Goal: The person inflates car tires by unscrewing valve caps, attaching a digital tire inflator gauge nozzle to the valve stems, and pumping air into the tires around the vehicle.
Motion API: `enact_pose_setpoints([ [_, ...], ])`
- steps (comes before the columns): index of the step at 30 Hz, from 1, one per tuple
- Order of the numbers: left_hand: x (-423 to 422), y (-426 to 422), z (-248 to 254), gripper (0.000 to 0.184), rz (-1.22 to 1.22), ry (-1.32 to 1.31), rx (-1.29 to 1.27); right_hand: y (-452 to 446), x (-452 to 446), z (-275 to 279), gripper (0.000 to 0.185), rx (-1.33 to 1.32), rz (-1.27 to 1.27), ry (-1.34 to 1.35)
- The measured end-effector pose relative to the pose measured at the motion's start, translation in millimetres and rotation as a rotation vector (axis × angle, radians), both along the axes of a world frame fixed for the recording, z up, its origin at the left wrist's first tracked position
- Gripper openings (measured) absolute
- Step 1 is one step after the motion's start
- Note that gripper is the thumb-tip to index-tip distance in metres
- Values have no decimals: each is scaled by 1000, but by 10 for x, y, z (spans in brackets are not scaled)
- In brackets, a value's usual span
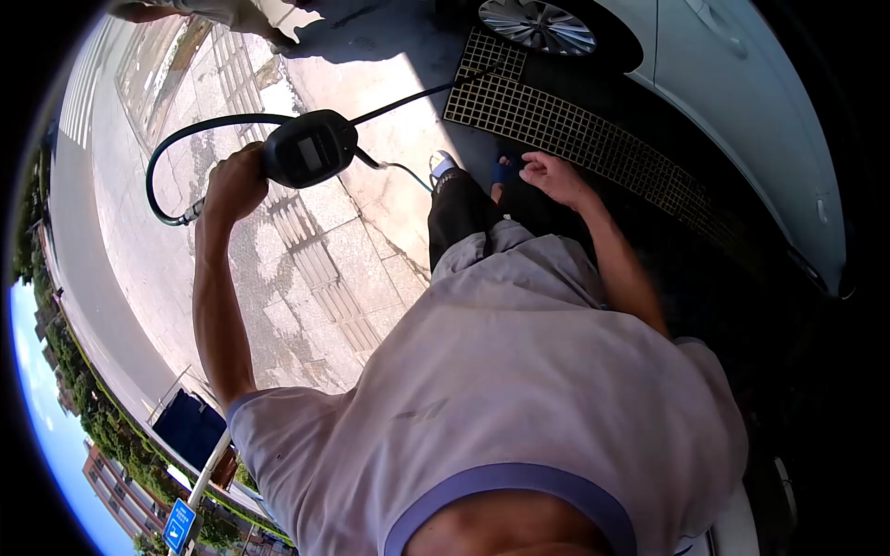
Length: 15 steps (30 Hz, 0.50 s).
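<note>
Left grip (236, 185) of the person is closed round the end of a black handheld gauge (311, 148), out over sunlit paving (269, 306). One dark hose (152, 171) loops beside it; another line (403, 101) reaches the metal grating (593, 139) beside a car wheel (538, 25). Near the grating, the right grip (533, 167) hangs half-open, empty. White lettering on a blue sign (179, 526) is too small to read.

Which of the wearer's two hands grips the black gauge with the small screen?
The left hand, closed on the gauge over sunlit paving; the right hand, nearer the car, holds nothing visible.
</note>
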<state>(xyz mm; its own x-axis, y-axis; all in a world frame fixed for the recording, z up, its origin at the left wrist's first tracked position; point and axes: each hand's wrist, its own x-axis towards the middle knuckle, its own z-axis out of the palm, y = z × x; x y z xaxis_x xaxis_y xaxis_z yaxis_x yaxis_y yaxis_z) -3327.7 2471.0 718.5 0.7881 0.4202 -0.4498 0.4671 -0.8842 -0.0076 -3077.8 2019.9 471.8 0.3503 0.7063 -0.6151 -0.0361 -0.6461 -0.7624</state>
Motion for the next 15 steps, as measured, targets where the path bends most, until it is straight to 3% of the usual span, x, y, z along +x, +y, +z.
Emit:
enact_pose_setpoints([
  [5, 252, 237, 147, 24, 54, 34, -182, 1484, -523, -118, 90, 75, 403, 125],
  [7, 242, 401, 134, 24, 191, 68, -280, 2016, -884, -146, 99, 157, 503, 61],
  [10, 200, 579, 231, 23, 257, 94, -489, 2548, -1036, 383, 108, 336, 414, 217],
  [11, 135, 598, 223, 23, 225, 45, -483, 2615, -1062, 432, 93, 446, 429, 246],
  [13, 122, 637, 290, 23, 232, 81, -436, 2707, -928, 635, 64, 349, 582, 450],
  [14, 69, 656, 279, 22, 231, 59, -422, 2711, -906, 763, 49, 266, 542, 429],
  [15, 17, 695, 233, 21, 229, 28, -403, 2719, -854, 863, 54, 144, 607, 269],
])
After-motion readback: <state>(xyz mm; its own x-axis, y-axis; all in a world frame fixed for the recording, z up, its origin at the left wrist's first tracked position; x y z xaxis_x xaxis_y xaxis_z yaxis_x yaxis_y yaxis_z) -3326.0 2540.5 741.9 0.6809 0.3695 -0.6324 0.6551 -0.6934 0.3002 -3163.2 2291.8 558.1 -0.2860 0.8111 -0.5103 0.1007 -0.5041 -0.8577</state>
